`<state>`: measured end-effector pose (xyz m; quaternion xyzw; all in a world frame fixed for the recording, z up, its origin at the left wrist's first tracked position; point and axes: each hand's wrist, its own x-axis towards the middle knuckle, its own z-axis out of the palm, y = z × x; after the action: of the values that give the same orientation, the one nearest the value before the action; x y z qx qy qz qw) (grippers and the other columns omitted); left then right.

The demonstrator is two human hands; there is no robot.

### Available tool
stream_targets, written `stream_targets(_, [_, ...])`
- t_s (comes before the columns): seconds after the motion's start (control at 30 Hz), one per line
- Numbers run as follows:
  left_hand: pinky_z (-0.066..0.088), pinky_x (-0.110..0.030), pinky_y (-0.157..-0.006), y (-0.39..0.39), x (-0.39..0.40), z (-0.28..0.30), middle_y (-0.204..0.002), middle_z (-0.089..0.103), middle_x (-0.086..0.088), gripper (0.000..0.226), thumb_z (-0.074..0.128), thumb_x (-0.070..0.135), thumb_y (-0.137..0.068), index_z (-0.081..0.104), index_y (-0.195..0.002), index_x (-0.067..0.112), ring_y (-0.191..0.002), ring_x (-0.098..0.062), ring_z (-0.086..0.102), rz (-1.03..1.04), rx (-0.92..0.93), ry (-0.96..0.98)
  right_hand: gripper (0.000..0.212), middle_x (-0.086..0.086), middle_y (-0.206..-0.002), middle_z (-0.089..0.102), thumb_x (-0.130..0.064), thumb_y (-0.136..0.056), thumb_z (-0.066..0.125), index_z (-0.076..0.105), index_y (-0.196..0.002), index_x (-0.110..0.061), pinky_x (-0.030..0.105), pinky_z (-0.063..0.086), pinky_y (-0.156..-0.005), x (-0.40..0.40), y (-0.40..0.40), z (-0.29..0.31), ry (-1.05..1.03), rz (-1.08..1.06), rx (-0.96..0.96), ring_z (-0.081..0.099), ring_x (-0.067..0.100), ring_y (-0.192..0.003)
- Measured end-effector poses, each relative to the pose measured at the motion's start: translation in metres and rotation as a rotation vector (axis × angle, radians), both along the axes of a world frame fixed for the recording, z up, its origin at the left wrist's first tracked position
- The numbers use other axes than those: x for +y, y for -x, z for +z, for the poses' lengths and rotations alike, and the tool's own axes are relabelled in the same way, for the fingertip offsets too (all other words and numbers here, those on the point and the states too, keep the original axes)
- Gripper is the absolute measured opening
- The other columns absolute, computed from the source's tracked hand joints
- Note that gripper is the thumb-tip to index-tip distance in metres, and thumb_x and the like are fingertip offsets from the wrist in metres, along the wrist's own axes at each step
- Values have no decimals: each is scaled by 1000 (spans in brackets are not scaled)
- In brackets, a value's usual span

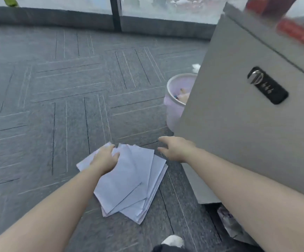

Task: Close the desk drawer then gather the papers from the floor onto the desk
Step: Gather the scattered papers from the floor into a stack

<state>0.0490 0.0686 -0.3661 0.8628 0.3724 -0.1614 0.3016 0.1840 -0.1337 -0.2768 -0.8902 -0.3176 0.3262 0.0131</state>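
Grey carpet floor (38, 99) fills the left side, bare there. Left hand (106, 158) is down on the far-left corner of the papers (129, 180), fingers curled over the top sheets, pressing or gripping them; can't tell if any sheet is lifted. Papers are a loose fanned stack of white sheets lying on the floor, just left of the cabinet base. Right hand (174, 148) is open, fingers spread, hovering just past the stack's far-right corner, not touching paper. Behind it a pale purple bin (174, 106) stands on the floor, partly hidden by the grey drawer cabinet (238, 133). Cabinet front carries a black combination lock (267, 85); drawer gap line looks flush. Blurred red items (300, 33) on top, far right.
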Motion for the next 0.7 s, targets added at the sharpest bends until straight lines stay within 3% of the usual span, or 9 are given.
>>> stream_targets(0.2, [28,-43,-116,38,27,-111,-154,34,-12,60,45,35,-93,30,-147,13,-142,-29,32,105,153,69,61,1,-156,33,-45,-94,41,25,-150,-25,39,36,-109,26,10,-148,29,-171,273,36,26,-140])
stream_targets(0.33, [28,-43,-116,53,27,-163,-156,30,-10,65,47,35,-92,23,-149,15,-145,-28,27,224,211,119,66,10,-153,37,-43,-93,46,23,-150,-16,38,36,-108,31,17,-214,53,-301,348,39,32,-137])
stream_targets(0.53, [33,-43,-112,69,26,-212,-151,31,-18,81,61,35,-85,17,-148,10,-137,-37,36,503,251,151,85,15,-155,30,-43,-88,56,8,-152,-18,43,33,-111,21,19,-276,58,-612,447,34,36,-139])
stream_targets(0.7, [35,-46,-111,81,37,-240,-149,33,-17,94,71,39,-75,16,-145,6,-134,-36,38,697,248,241,99,12,-151,35,-45,-70,69,14,-149,-26,50,36,-110,19,28,-309,-31,-879,527,39,35,-134])
